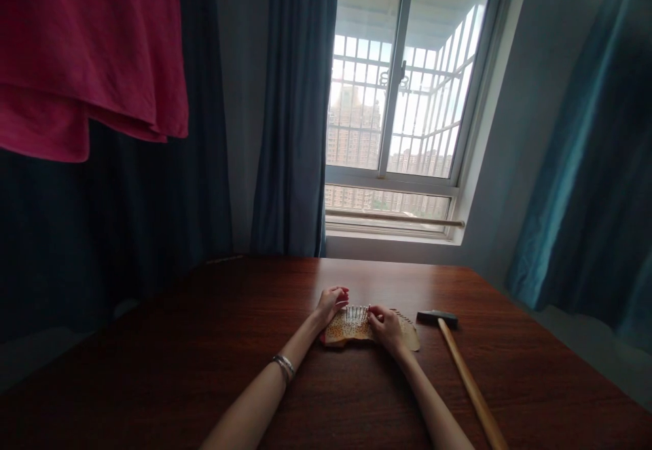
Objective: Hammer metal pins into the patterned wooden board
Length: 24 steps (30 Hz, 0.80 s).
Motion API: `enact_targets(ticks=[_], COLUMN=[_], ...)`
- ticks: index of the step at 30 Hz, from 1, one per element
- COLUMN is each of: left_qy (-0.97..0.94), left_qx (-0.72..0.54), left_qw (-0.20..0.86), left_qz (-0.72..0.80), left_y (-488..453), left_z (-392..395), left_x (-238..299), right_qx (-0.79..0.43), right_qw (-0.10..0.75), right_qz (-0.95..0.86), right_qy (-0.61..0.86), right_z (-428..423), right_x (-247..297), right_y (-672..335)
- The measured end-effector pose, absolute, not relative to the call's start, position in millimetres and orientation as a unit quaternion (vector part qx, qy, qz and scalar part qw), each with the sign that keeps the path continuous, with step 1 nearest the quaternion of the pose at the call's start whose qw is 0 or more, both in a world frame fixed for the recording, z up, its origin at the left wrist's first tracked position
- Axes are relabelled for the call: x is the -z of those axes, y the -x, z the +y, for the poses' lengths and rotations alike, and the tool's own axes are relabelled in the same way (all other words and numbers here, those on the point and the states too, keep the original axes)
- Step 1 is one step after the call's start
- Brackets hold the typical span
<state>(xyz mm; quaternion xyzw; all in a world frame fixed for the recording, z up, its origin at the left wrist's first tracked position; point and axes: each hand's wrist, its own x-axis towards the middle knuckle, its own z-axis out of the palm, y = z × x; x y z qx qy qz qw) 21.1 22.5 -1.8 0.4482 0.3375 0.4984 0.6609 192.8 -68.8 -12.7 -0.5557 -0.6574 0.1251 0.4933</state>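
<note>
A piece of light, spotted, board-like material (349,330) with an uneven front edge lies on the table. Several thin dark nails (358,312) stand upright in a row along its back part. My right hand (386,328) is over the board's right part, its thumb and finger pinched on a nail at the right end of that row. Above the left back corner of the board is my left hand (332,302), its fingers curled inward; whatever may be inside them is hidden. Right of the board lies a hammer (466,368) with a dark head and a wooden handle.
The reddish-brown wooden table (214,368) stretches back towards a barred window (397,83). Blue curtains (295,110) hang beside the window. A pink cloth (96,49) hangs at the upper left. The hammer's handle points towards the table's near right side.
</note>
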Motion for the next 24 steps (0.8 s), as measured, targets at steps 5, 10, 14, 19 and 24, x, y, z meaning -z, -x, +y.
enact_targets(ticks=[5, 10, 14, 19, 24], left_qy=[-0.561, -0.698, -0.753, -0.766, -0.772], left_qx=[-0.464, -0.406, -0.384, -0.377, -0.374], left_qw=[0.578, 0.457, 0.384, 0.373, 0.366], left_qz=[0.369, 0.373, 0.373, 0.363, 0.361], left_y=[-24.0, -29.5, -30.9, -30.5, -32.2], left_z=[9.0, -4.9, -10.6, -10.7, -10.8], left_x=[-7.8, -15.2, -16.0, -14.4, -16.6], right_qx=[-0.099, -0.077, -0.068, -0.06, -0.052], right_qw=[0.475, 0.462, 0.457, 0.453, 0.445], right_qz=[-0.675, -0.687, -0.694, -0.698, -0.703], right_qy=[0.556, 0.556, 0.553, 0.551, 0.553], right_z=[-70.8, -75.7, -77.6, -77.0, -77.3], right_x=[11.2, 7.2, 6.0, 6.6, 6.5], right_y=[-191.7, -190.3, -190.0, -190.5, -190.3])
